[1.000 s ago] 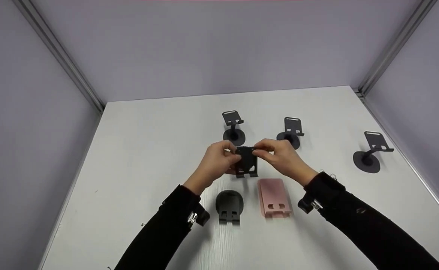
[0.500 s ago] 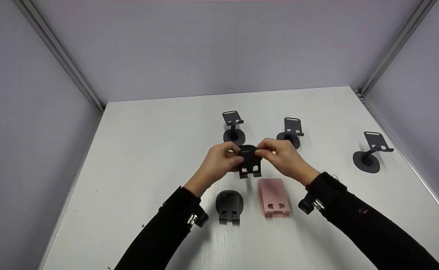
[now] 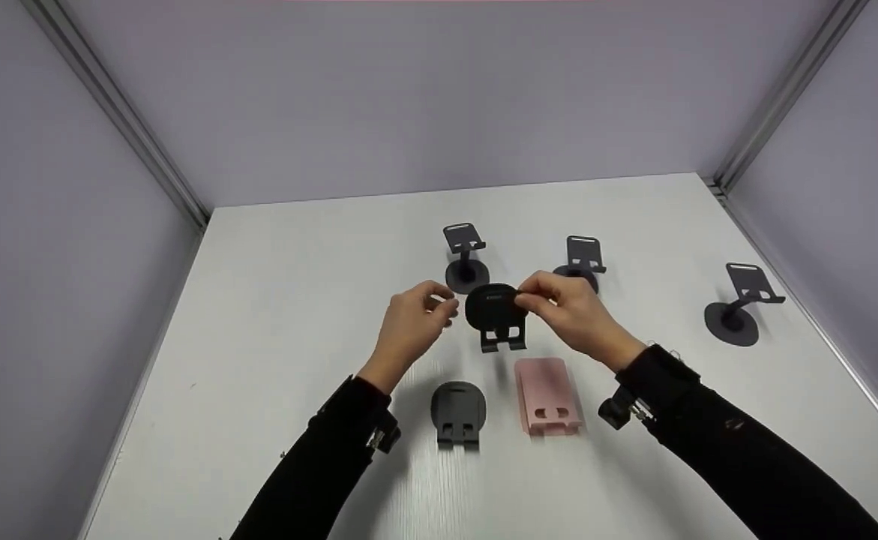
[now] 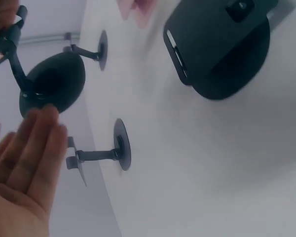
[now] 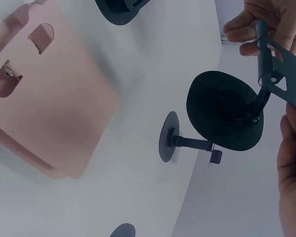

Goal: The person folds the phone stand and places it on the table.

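My right hand pinches a black phone stand by its right edge, holding it above the white table. Its round base is swung out from the slotted cradle plate, with a short hinged arm between them in the right wrist view. My left hand is just left of the stand, holding nothing. In the left wrist view its fingers extend close to the base. A folded dark grey phone stand and a folded pink phone stand lie nearer me.
Three dark unfolded phone stands stand farther back: one at the middle, one right of it and one near the right edge. Pale walls enclose the table behind and at both sides.
The held stand's round base has swung out, so it now shows beyond the plate. My left hand has let go and moved left, while the right hand keeps its pinch.
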Action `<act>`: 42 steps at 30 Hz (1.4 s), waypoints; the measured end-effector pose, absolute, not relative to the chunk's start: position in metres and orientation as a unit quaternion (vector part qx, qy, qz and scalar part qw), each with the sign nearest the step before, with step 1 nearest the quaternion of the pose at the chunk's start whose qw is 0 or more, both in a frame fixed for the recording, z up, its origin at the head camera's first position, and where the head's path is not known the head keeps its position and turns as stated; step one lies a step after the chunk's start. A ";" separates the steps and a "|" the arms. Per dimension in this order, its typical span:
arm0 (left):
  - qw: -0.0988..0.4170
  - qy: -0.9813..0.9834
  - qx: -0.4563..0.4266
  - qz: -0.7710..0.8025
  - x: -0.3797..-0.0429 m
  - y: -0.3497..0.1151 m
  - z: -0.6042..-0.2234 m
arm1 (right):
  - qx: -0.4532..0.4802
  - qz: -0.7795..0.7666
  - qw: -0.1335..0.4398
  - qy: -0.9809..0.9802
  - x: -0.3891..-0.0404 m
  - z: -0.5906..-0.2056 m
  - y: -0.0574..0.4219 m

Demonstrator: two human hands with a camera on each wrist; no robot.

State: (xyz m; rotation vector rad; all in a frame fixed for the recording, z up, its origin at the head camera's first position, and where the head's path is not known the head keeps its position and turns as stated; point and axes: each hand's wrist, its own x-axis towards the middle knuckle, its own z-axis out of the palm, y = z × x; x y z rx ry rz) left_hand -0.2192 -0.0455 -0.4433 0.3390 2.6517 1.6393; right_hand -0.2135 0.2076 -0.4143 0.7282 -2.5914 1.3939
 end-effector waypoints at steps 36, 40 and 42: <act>0.027 0.863 0.149 0.483 -0.224 -0.047 -0.463 | 0.290 0.454 0.010 -0.842 -0.207 -0.416 0.195; -0.023 0.858 0.170 0.483 -0.222 -0.049 -0.464 | 0.289 0.457 0.005 -0.841 -0.207 -0.414 0.195; -0.049 0.857 0.182 0.480 -0.221 -0.049 -0.465 | 0.289 0.458 -0.002 -0.841 -0.207 -0.413 0.195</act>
